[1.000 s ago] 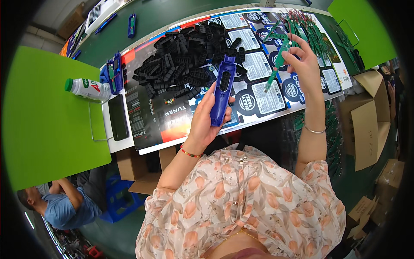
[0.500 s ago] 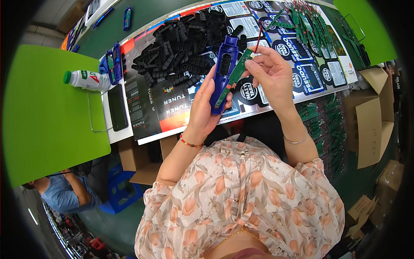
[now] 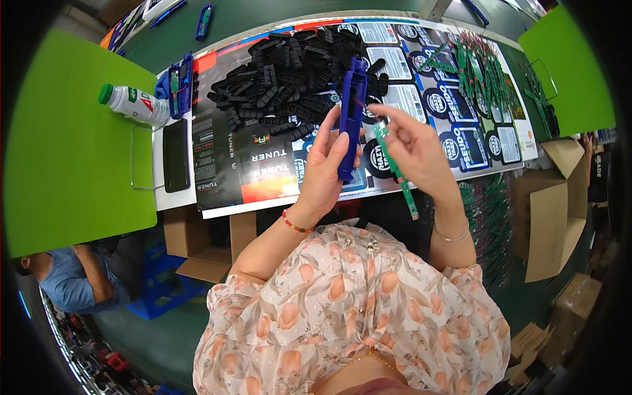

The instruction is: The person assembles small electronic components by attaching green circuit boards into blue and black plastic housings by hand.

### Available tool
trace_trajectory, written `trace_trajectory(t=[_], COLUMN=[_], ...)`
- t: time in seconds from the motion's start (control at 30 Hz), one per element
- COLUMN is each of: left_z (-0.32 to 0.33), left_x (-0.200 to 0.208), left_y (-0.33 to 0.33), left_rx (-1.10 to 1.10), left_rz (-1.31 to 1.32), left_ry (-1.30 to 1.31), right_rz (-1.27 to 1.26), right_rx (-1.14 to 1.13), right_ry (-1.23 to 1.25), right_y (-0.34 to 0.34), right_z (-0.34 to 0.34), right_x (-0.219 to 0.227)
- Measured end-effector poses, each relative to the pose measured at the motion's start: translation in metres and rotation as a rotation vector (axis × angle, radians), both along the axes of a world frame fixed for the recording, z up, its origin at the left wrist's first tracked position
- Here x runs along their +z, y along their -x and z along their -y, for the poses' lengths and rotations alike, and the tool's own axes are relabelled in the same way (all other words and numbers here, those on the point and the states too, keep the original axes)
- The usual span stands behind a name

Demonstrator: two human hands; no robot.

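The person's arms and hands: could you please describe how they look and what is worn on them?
Both forearms are bare. The left hand has a thin red bead bracelet at the wrist. The right hand has a slim silver bangle lower on the forearm. Short floral sleeves, cream with peach flowers, cover the upper arms. No gloves or rings show.

A long blue plastic housing [image 3: 351, 118] stands nearly upright above the printed sheets. Just beside it to the right, a narrow green circuit strip [image 3: 395, 172] — thin, tilted — slants down and rightward.
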State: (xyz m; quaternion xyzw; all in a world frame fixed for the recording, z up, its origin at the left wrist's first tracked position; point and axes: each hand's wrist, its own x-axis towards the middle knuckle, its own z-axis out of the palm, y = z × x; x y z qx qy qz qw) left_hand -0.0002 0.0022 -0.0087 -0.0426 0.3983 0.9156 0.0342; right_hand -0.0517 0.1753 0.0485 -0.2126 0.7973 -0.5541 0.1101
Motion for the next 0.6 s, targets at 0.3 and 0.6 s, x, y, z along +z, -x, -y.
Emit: trace_trajectory(t=[0.3,0.6], left_z=[-0.003,-0.001], left_x=[0.001,-0.003], left_y=[-0.002,-0.005], left_rx=[0.198,0.276], left_rz=[-0.168,-0.255], left_ry=[0.529,0.719], right_rz=[0.003,0.004], right_rx=[-0.024,-0.022], right_ry=[-0.004,0.008], right_y=[-0.003,-0.005], right_z=[0.013,0.011], right_x=[-0.005,-0.012])
